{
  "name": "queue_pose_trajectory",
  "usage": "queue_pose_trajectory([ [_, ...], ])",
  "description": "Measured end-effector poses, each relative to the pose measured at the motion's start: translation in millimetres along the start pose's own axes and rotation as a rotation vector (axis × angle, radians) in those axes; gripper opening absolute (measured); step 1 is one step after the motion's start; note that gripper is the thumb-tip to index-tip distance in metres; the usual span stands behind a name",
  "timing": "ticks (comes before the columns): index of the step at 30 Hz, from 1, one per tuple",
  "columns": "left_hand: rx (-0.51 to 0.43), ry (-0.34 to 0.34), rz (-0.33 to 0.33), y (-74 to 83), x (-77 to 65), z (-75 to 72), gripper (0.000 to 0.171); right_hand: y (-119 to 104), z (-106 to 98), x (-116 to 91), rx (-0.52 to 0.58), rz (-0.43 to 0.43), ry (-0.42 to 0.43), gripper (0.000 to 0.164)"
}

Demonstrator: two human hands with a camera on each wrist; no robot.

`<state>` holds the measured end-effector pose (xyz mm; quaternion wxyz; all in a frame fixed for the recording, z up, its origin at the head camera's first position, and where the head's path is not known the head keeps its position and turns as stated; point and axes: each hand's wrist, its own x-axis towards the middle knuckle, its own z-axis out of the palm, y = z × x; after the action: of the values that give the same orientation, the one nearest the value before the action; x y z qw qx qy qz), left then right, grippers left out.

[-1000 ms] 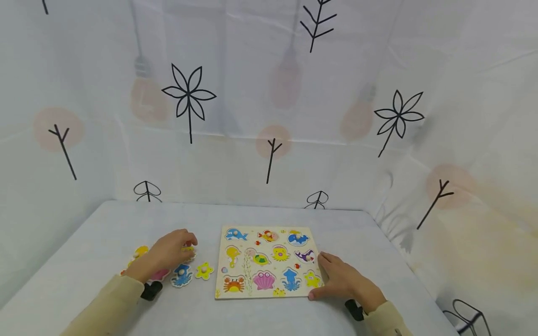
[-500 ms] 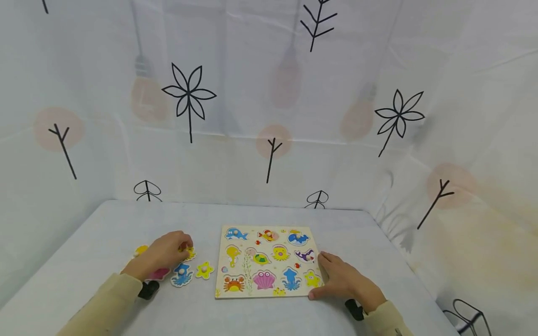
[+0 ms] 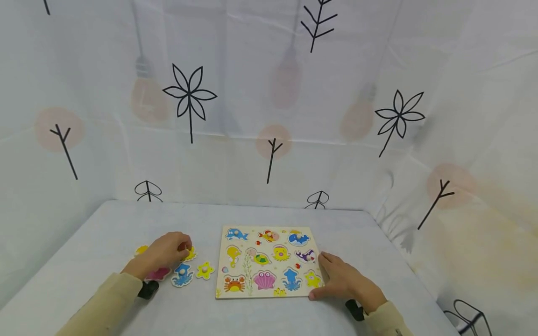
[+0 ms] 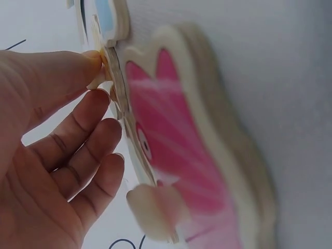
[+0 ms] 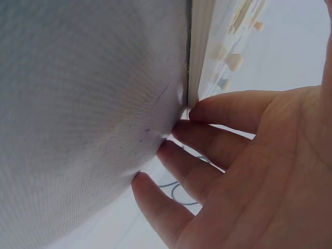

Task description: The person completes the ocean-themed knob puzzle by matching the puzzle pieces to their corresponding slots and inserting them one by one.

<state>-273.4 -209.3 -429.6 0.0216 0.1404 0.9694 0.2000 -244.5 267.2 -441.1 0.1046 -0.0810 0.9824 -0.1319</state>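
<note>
My left hand point(image 3: 166, 252) is over the loose pieces at the left. Its thumb and forefinger pinch the small wooden knob point(image 4: 98, 80) of a yellow puzzle piece point(image 3: 191, 254), while the other fingers curl loosely. The hand hides most of that piece. Close by lies a pink shell puzzle piece point(image 4: 171, 140), its knob toward the camera. A blue squid piece point(image 3: 182, 275) and a yellow star piece point(image 3: 205, 270) lie right of it. My right hand point(image 3: 342, 278) rests at the right edge of the wooden puzzle board point(image 3: 220, 261), fingertips on the cloth, forefinger touching the board's side.
Knobbed fish point(image 3: 269, 235), blue whale point(image 3: 298, 239), dolphin point(image 3: 237, 234) and purple point(image 3: 306, 256) pieces sit in the board's top and right. Another yellow piece point(image 3: 141, 250) lies behind the left wrist. White cloth covers the table point(image 3: 269, 317); a printed curtain point(image 3: 235, 116) hangs behind.
My left hand has shifted slightly left and down, and its fingertips have come together on the yellow piece's knob. The right hand and the board stay put.
</note>
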Motion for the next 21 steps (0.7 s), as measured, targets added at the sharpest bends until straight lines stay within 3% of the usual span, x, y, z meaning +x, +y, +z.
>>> queue_pose_trajectory([
  [11, 0.013, 0.008, 0.013, 4.7, 1.5, -1.5, 0.007, -0.3, -0.8, -0.3, -0.004, 0.003, 0.005, 0.127],
  [21, 0.014, 0.009, 0.038, 25.4, 7.7, -3.7, 0.006, -1.4, -1.0, -0.7, -0.013, -0.002, 0.007, 0.127],
])
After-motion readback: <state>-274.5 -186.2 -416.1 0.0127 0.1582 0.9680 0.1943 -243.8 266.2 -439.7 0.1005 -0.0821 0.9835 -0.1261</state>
